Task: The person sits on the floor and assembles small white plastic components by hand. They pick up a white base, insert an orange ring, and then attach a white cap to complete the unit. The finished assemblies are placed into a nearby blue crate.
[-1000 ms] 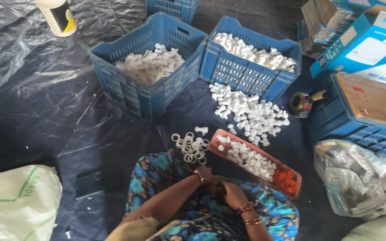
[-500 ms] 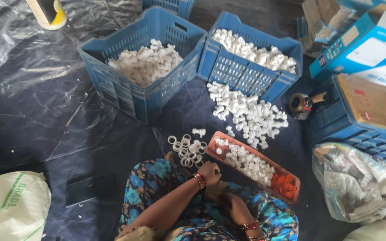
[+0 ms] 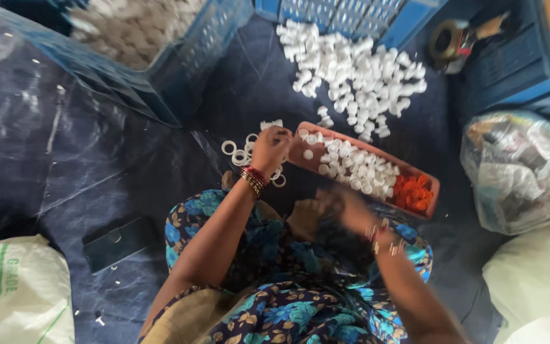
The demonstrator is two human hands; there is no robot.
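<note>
Reaching forward, the left hand (image 3: 271, 145) curls over small white plastic rings (image 3: 237, 153), its grip hidden. Just right of it lies a long orange tray (image 3: 429, 183). The right hand (image 3: 345, 207) is too blurred to tell.

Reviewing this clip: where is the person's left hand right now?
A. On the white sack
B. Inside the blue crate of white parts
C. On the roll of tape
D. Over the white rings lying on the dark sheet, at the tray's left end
D. The left hand is stretched out over the white rings on the dark sheet, beside the left end of the orange-brown tray, well clear of the blue crate.
</note>
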